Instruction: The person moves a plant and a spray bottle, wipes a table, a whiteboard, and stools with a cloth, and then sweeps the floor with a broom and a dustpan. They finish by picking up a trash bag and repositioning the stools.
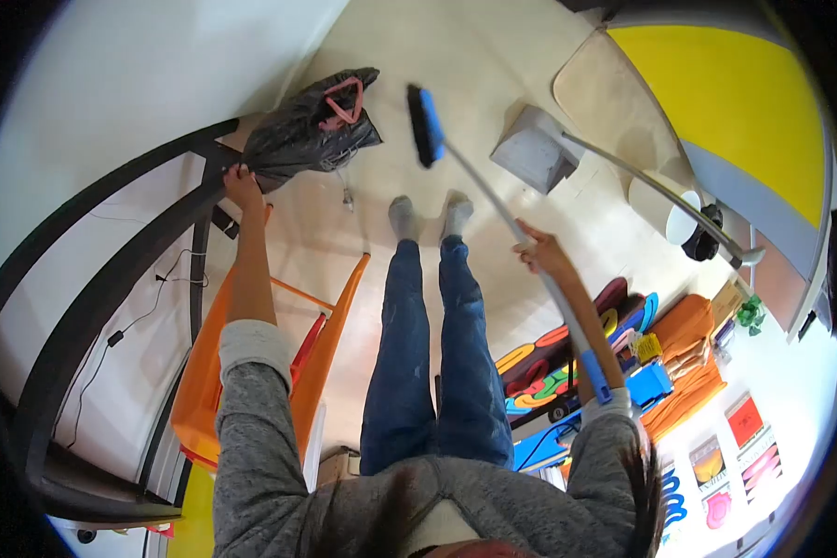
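My right hand [541,253] is closed around the grey handle of a broom [485,177]. The broom's blue head with black bristles hangs forward of my feet, tilted to the left, and the blue handle end lies along my forearm. My left hand [242,186] has its fingers curled over the edge of a black frame [181,212], at its far corner. Right beside those fingers, a black plastic bag [298,139] with pink ties leans against the frame. A grey long-handled dustpan [536,149] stands on the floor to the right of the broom head.
An orange chair [325,344] stands beside my left leg. Cables [163,284] run behind the frame. At the right are a white bin [665,209], a yellow and grey panel [735,102], and a rack of colourful goods [539,372] with orange cloth [688,363].
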The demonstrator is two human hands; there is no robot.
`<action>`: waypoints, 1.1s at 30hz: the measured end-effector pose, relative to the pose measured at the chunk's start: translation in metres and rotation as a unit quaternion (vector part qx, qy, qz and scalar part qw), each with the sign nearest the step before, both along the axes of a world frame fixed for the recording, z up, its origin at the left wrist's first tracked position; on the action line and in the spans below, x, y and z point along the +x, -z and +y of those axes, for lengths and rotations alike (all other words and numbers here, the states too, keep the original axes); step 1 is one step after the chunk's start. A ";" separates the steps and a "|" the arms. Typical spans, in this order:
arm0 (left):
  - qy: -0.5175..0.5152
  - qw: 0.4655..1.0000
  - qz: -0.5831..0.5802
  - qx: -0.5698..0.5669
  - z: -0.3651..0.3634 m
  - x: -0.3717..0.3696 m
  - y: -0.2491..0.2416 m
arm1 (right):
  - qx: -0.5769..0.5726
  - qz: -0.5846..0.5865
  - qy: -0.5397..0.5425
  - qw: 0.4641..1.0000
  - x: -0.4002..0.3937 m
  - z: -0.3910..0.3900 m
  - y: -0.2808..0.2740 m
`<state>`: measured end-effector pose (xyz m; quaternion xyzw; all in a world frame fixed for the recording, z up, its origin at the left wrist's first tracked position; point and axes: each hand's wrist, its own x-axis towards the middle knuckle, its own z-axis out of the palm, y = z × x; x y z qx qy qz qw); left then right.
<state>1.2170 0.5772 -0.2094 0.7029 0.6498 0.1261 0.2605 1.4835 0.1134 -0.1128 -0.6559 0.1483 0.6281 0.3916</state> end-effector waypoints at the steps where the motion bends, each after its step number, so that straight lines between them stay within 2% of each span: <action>1: -0.002 1.000 -0.005 -0.021 0.010 -0.010 0.012 | -0.037 -0.021 -0.039 0.998 0.004 -0.005 -0.015; 2: -0.038 0.997 -0.032 -0.065 0.014 -0.009 0.015 | -0.068 -0.050 -0.081 0.993 0.012 -0.001 -0.028; 4: -0.112 0.978 -0.083 -0.156 0.018 -0.007 0.015 | -0.036 -0.113 -0.084 0.989 -0.024 -0.018 -0.034; 5: -0.050 0.994 -0.026 -0.094 0.012 0.001 0.013 | -0.007 -0.088 0.012 0.996 -0.053 -0.015 -0.049; 7: 0.079 0.992 0.097 0.031 -0.015 0.013 -0.002 | -0.002 -0.066 0.050 0.997 -0.093 0.016 -0.087; 9: 0.103 0.992 0.043 0.060 -0.046 0.032 -0.004 | -0.009 -0.041 -0.004 0.999 -0.100 0.014 -0.062; 11: 0.152 0.988 -0.018 -0.005 -0.065 0.049 -0.006 | -0.016 -0.033 -0.023 0.999 -0.091 0.012 -0.026; 13: 0.243 0.960 -0.138 -0.019 -0.103 0.097 -0.059 | -0.035 -0.035 -0.008 0.999 -0.073 -0.004 -0.004; 15: 0.378 0.897 -0.229 -0.024 -0.140 0.149 -0.104 | -0.015 -0.094 -0.013 0.995 -0.082 -0.017 -0.007; 16: 0.425 0.873 -0.231 -0.065 -0.166 0.175 -0.133 | -0.010 -0.125 -0.010 0.992 -0.092 -0.027 -0.015; 17: 0.474 0.843 -0.232 -0.103 -0.190 0.203 -0.162 | -0.093 -0.179 -0.129 0.971 -0.102 -0.016 -0.050; 18: 0.512 0.815 -0.245 -0.118 -0.215 0.233 -0.187 | -0.078 -0.265 -0.142 0.950 -0.143 -0.041 -0.031; 19: 0.547 0.786 -0.255 -0.135 -0.241 0.261 -0.211 | -0.038 -0.275 -0.110 0.954 -0.159 -0.056 -0.057; 20: 0.580 0.755 -0.265 -0.153 -0.262 0.285 -0.227 | 0.001 -0.186 0.016 0.982 -0.166 -0.073 -0.089; 21: 0.601 0.737 -0.275 -0.140 -0.281 0.308 -0.237 | 0.046 -0.093 0.144 0.984 -0.181 -0.092 -0.118; 23: 0.636 0.704 -0.293 -0.120 -0.323 0.355 -0.247 | 0.005 -0.082 0.184 0.980 -0.240 -0.128 -0.157; 25: 0.624 0.698 -0.307 -0.171 -0.358 0.390 -0.257 | -0.021 -0.055 0.274 0.960 -0.285 -0.148 -0.195; 27: 0.625 0.687 -0.316 -0.194 -0.384 0.425 -0.252 | -0.086 0.014 0.409 0.908 -0.321 -0.166 -0.215; 28: 0.632 0.677 -0.322 -0.195 -0.394 0.442 -0.245 | -0.100 0.025 0.470 0.876 -0.342 -0.177 -0.212; 30: 0.690 0.625 -0.340 -0.134 -0.412 0.472 -0.237 | -0.117 0.052 0.592 0.796 -0.377 -0.201 -0.190; 32: 0.706 0.579 -0.320 -0.253 -0.419 0.506 -0.210 | -0.134 0.043 0.616 0.775 -0.407 -0.237 -0.130; 33: 0.679 0.566 -0.299 -0.359 -0.428 0.508 -0.214 | -0.080 -0.007 0.686 0.723 -0.405 -0.249 -0.104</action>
